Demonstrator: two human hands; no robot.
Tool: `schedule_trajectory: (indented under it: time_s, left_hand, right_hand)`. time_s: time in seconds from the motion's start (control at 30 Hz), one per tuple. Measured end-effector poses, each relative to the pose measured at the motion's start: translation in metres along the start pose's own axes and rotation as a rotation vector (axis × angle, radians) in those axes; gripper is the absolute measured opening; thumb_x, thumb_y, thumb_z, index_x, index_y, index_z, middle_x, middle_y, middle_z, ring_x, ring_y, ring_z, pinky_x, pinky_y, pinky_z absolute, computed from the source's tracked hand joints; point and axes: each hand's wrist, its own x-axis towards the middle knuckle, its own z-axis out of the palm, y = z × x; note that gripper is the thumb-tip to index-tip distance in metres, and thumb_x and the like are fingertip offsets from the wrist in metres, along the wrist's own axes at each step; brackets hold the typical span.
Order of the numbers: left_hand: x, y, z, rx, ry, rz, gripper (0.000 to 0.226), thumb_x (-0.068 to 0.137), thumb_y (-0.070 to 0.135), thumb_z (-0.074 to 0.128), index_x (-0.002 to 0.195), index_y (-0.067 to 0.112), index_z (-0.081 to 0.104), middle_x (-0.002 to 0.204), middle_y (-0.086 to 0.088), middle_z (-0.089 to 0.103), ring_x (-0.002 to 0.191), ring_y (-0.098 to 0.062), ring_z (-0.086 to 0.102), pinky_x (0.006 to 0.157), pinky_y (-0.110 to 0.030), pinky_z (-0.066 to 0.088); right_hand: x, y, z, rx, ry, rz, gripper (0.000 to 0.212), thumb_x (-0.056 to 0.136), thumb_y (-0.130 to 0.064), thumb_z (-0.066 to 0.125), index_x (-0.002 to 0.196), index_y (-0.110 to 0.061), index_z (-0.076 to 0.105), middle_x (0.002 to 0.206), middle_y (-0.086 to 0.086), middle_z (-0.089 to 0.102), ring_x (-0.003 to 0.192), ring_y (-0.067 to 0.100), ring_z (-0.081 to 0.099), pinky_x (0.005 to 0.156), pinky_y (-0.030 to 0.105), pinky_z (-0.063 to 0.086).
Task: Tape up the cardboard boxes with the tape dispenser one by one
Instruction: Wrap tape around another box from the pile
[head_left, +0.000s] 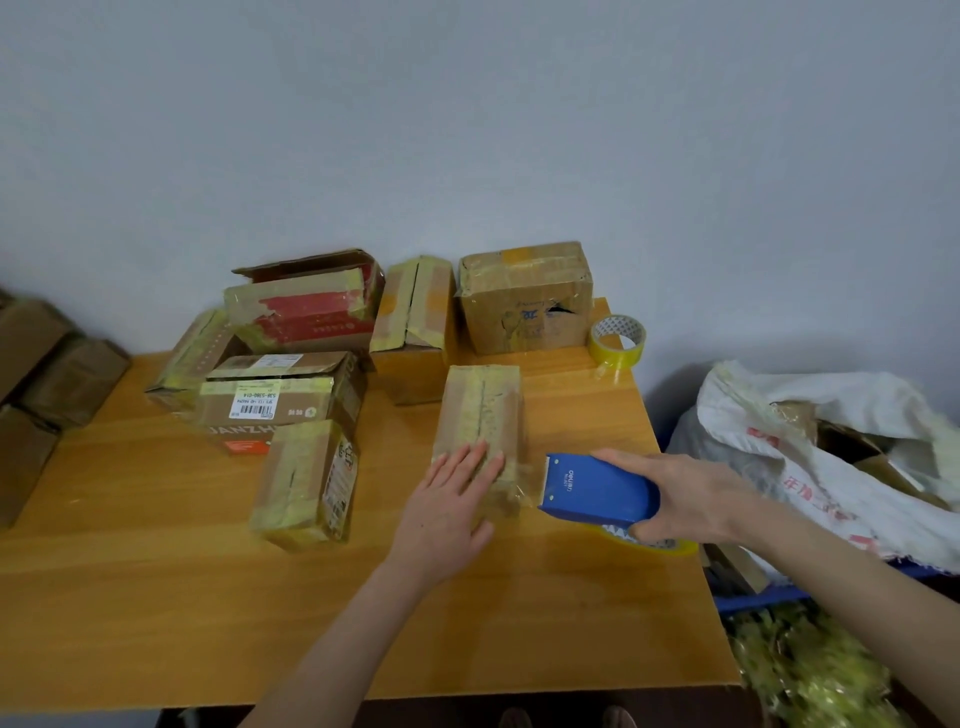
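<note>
On the wooden table (156, 597), flat left grip (452, 499) presses cardboard box (480, 410); right grip (691, 499) clasps blue dispenser (597, 488).

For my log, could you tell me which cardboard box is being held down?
The narrow box alone in the middle; only it has the left hand flat on its near end.

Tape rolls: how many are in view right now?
2. One loose roll stands at the far right corner of the table, beside a taped box. The other roll is mounted in the blue dispenser gripped by the right hand. Others may be hidden.
</note>
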Motion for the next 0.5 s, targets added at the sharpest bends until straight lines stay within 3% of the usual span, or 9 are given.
schedule_trajectory:
  time_s: [0.07, 0.23, 0.4, 0.5]
  left_hand:
    - [0.000, 0.000, 0.000, 0.010, 0.009, 0.002, 0.072, 0.081, 0.044, 0.034, 0.150, 0.024, 0.025, 0.153, -0.005, 0.035, 0.141, -0.018, 0.030, 0.113, -0.044, 0.016]
    - [0.000, 0.002, 0.002, -0.021, 0.000, -0.010, 0.072, 0.083, 0.043, 0.033, 0.151, 0.026, 0.019, 0.156, -0.003, 0.028, 0.144, -0.017, 0.022, 0.115, -0.042, 0.009]
    - [0.002, 0.003, 0.002, -0.017, 0.053, 0.010, 0.073, 0.095, 0.039, 0.041, 0.146, 0.035, -0.011, 0.156, 0.007, -0.012, 0.141, -0.007, -0.017, 0.112, -0.030, -0.018]
    - [0.001, 0.004, 0.001, -0.034, 0.071, -0.002, 0.075, 0.095, 0.039, 0.043, 0.145, 0.035, -0.013, 0.156, 0.007, -0.013, 0.144, -0.009, -0.015, 0.111, -0.029, -0.020]
  right_hand:
    - [0.006, -0.010, -0.001, -0.067, -0.011, 0.003, 0.087, 0.081, -0.047, 0.060, 0.146, -0.057, 0.004, 0.113, -0.010, 0.055, 0.098, 0.013, 0.057, 0.074, 0.026, 0.050]
    - [0.024, -0.029, -0.002, -0.089, -0.080, 0.038, 0.085, 0.082, -0.046, 0.060, 0.147, -0.055, 0.006, 0.100, -0.013, 0.052, 0.092, 0.014, 0.052, 0.070, 0.028, 0.047]
    - [0.032, -0.034, -0.007, -0.063, -0.104, 0.056, 0.086, 0.082, -0.048, 0.062, 0.148, -0.055, 0.008, 0.102, -0.015, 0.049, 0.099, 0.015, 0.052, 0.078, 0.031, 0.049]
    - [0.034, -0.039, -0.010, -0.051, -0.104, 0.055, 0.085, 0.079, -0.049, 0.063, 0.147, -0.055, 0.012, 0.103, -0.014, 0.050, 0.103, 0.017, 0.055, 0.081, 0.032, 0.051]
